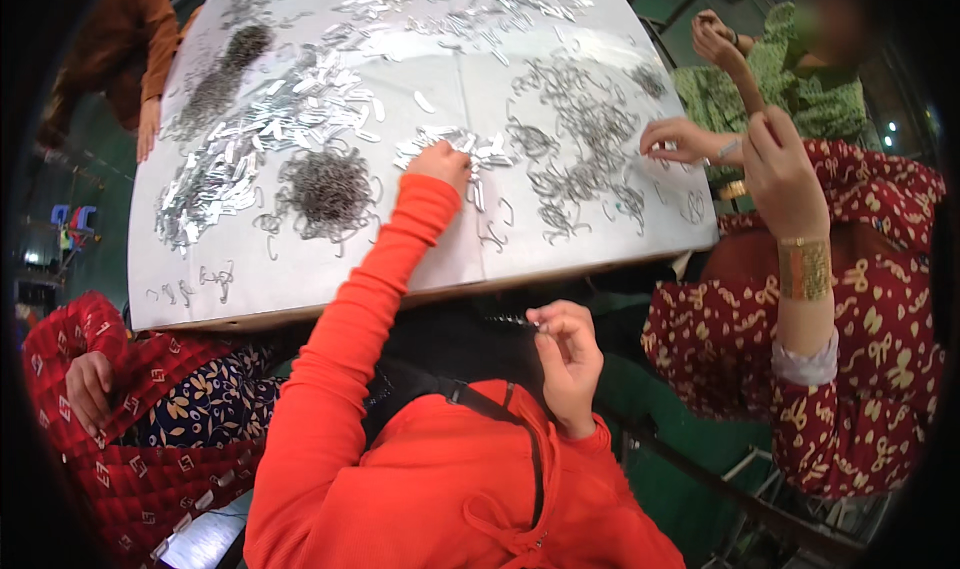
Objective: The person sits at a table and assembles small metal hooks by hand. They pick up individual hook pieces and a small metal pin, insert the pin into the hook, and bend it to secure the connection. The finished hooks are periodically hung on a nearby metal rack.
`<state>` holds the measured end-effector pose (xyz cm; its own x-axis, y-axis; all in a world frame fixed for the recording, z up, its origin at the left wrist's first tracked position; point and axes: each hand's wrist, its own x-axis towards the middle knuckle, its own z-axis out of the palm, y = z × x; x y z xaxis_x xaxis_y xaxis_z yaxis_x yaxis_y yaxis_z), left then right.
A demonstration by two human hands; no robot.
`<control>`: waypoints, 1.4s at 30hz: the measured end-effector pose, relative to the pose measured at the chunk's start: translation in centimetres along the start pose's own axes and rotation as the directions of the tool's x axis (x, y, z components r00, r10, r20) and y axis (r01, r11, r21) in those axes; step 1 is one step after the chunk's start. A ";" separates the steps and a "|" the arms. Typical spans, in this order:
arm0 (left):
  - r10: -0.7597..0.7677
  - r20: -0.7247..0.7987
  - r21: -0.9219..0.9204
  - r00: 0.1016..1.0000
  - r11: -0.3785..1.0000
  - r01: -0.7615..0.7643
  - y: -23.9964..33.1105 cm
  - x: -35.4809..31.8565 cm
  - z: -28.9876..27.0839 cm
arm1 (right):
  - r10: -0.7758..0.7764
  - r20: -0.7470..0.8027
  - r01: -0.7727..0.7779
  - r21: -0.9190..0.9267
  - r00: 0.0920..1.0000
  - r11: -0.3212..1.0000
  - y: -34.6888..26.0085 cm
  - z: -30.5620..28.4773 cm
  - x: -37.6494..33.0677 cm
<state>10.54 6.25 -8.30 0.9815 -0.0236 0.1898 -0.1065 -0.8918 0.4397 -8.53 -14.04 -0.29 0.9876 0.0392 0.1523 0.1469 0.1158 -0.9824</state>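
Observation:
My left hand (440,164) reaches out over the table with its fingers curled down into a small heap of shiny flat strips (490,152); what its fingertips pinch is hidden. Close to my body, off the table's front edge, my right hand (570,354) is closed in a pinch on a small, thin shiny metal piece, too small to make out fully. Left of my left wrist lies a dense pile of bent wire hooks (325,194). A few loose wire hooks (495,231) lie to its right.
The white-topped table (420,259) bears a long spread of shiny strips (300,109) at left and scattered wire hooks (585,134) at right. Close on my right sits a person in a patterned dark red sleeve (850,389); another in red quilted cloth (190,459) sits at left. Others sit farther off.

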 end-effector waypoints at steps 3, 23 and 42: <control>-0.056 0.033 0.006 0.998 0.998 0.056 0.9 0.3 0.1 | 0.001 -0.009 -0.001 -0.019 1.000 1.000 0.2 0.0 0.1; -0.090 0.228 -0.218 0.970 0.966 0.141 2.1 1.1 -1.8 | -0.007 0.005 0.007 0.000 1.000 1.000 0.3 -0.7 -0.4; 0.231 0.152 -0.879 0.961 0.476 0.024 5.9 -9.4 -13.1 | 0.011 -0.001 -0.011 -0.051 1.000 0.999 0.1 0.6 -0.4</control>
<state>-1.37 7.13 3.97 0.9430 -0.2969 0.1507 -0.1663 -0.0280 0.9857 -8.98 -13.46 -0.34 0.9891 0.0395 0.1417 0.1390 0.0651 -0.9882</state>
